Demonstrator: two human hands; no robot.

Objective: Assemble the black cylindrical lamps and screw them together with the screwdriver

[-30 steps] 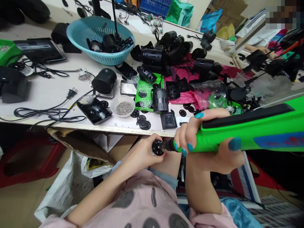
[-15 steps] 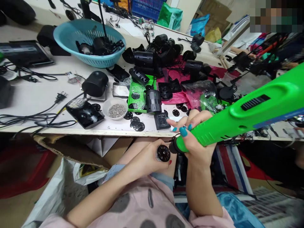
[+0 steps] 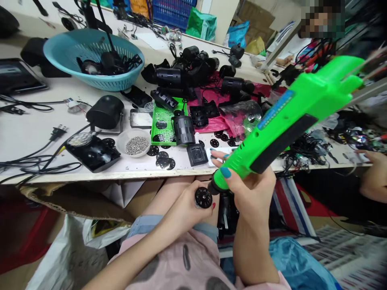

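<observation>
My left hand is closed around a small round part with a black, holed disc face, held over my lap with the face turned up. In my right hand is a green electric screwdriver, gripped near its black nose. That nose sits right beside the disc; whether they touch I cannot tell. On the table edge beyond my hands lie a square black part and a white object partly covered by my right fingers. Near them stands a black cylindrical housing.
A white bowl of small screws stands near the front edge beside loose black discs. Behind are a green tray, a blue basket and piled black housings. Cables lie at left. Another person's hand shows at right.
The screwdriver has turned in my right hand, so its rear end now points up and away and its black strip faces me. The view has shifted slightly right. My left hand still holds the part.
</observation>
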